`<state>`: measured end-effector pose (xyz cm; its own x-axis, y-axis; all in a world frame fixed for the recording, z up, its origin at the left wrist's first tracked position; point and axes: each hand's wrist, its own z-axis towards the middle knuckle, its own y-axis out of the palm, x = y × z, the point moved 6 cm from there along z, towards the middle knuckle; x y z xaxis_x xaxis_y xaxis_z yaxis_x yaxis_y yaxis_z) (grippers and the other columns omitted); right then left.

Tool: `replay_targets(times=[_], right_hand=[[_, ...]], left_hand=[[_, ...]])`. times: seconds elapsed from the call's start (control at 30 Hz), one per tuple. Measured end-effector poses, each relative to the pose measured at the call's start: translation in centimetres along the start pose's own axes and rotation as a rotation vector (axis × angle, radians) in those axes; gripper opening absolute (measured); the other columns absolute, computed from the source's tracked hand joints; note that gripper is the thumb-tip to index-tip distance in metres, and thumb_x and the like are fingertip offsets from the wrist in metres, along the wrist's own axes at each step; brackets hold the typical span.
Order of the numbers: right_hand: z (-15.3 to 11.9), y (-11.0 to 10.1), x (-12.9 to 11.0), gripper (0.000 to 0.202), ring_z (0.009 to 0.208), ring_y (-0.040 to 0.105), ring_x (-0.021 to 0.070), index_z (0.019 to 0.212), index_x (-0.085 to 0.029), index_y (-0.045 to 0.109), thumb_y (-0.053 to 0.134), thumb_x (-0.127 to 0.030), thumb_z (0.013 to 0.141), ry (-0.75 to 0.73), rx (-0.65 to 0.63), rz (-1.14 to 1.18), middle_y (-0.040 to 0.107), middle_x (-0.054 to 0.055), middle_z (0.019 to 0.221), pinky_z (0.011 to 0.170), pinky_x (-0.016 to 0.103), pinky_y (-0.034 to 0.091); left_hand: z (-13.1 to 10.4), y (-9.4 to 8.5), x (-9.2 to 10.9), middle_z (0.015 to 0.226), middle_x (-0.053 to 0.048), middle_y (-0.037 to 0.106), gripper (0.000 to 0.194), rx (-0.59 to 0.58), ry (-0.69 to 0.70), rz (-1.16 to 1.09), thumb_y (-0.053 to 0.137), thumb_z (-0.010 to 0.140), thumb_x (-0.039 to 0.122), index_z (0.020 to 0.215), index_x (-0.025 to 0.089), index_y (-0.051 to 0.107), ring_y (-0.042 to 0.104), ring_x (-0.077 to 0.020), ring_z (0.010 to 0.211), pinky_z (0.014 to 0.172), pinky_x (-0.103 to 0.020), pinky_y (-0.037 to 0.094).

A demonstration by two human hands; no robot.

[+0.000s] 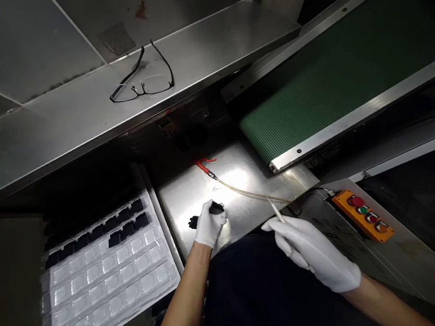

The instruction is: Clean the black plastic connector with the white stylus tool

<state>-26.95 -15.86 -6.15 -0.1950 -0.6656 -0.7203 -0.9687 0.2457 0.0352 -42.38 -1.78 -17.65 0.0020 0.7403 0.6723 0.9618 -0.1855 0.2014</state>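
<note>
My left hand (210, 224), in a white glove, is closed on a small black part (216, 208) over the metal table (182, 198). Just left of that hand, another black part (193, 222) lies on the table. My right hand (309, 249), also gloved in white, pinches a thin white stick with a fine pale tip (277, 211), which points up and away from me. Its exact kind I cannot make out. To the left, a clear plastic tray (98, 291) has rows of pockets, with several black parts (97, 231) sitting in its far rows.
A red air blow gun (203, 165) with a thin hose (240, 189) lies on the table. Glasses (142, 90) rest on the metal shelf (207, 72) above. The green conveyor belt (312, 100) reaches in from the right. An orange button box (363, 215) stands at right.
</note>
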Motion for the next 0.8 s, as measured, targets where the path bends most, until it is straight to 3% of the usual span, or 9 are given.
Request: replay_targets(times=[0.2, 0.3, 0.47, 0.7, 0.8], right_hand=[[-1.2, 0.1, -1.4, 0.06, 0.041, 0.031, 0.0076, 0.064, -0.018, 0.048, 0.057, -0.071, 0.09, -0.003, 0.032, -0.084, 0.039, -0.004, 0.051, 0.047, 0.025, 0.034], [-1.4, 0.7, -2.0, 0.064, 0.041, 0.032, 0.0084, 0.062, -0.019, 0.048, 0.057, -0.077, 0.087, 0.009, 0.012, -0.127, 0.04, -0.003, 0.05, 0.047, 0.026, 0.035], [-1.9, 1.1, -2.2, 0.067, 0.043, 0.032, 0.0087, 0.062, -0.019, 0.044, 0.054, -0.08, 0.086, 0.034, -0.01, -0.186, 0.038, -0.003, 0.051, 0.048, 0.026, 0.036], [-2.1, 1.2, -2.0, 0.064, 0.045, 0.032, 0.0079, 0.069, -0.018, 0.048, 0.052, -0.079, 0.089, 0.055, -0.041, -0.193, 0.04, -0.004, 0.058, 0.044, 0.023, 0.028], [-1.7, 1.1, -1.9, 0.064, 0.044, 0.032, 0.0078, 0.069, -0.018, 0.048, 0.05, -0.079, 0.09, 0.057, -0.04, -0.207, 0.04, -0.004, 0.056, 0.046, 0.024, 0.031]], left_hand=[[-9.3, 1.9, 4.2, 0.102, -0.009, 0.064, 0.021, -0.308, -0.008, -0.484, 0.058, 0.079, 0.03, 0.096, 0.019, 0.057, 0.058, -0.0117, 0.07, 0.06, -0.024, 0.05], [-12.2, 3.3, 5.3, 0.1, -0.011, 0.065, 0.02, -0.481, -0.042, -0.743, 0.055, 0.083, 0.023, 0.101, 0.017, 0.061, 0.055, -0.0109, 0.064, 0.052, -0.021, 0.045], [-13.6, 4.2, 6.1, 0.098, -0.011, 0.064, 0.029, -0.525, -0.041, -0.833, 0.042, 0.093, 0.02, 0.108, 0.011, 0.065, 0.049, -0.0081, 0.056, 0.042, -0.018, 0.036], [-13.9, 4.6, 6.1, 0.102, -0.015, 0.064, 0.034, -0.534, -0.042, -0.885, 0.039, 0.094, 0.017, 0.113, 0.006, 0.065, 0.055, -0.0106, 0.063, 0.05, -0.021, 0.042], [-14.0, 4.6, 6.0, 0.1, -0.014, 0.064, 0.034, -0.542, -0.04, -0.895, 0.042, 0.092, 0.017, 0.114, 0.007, 0.064, 0.056, -0.0115, 0.062, 0.05, -0.022, 0.041]])
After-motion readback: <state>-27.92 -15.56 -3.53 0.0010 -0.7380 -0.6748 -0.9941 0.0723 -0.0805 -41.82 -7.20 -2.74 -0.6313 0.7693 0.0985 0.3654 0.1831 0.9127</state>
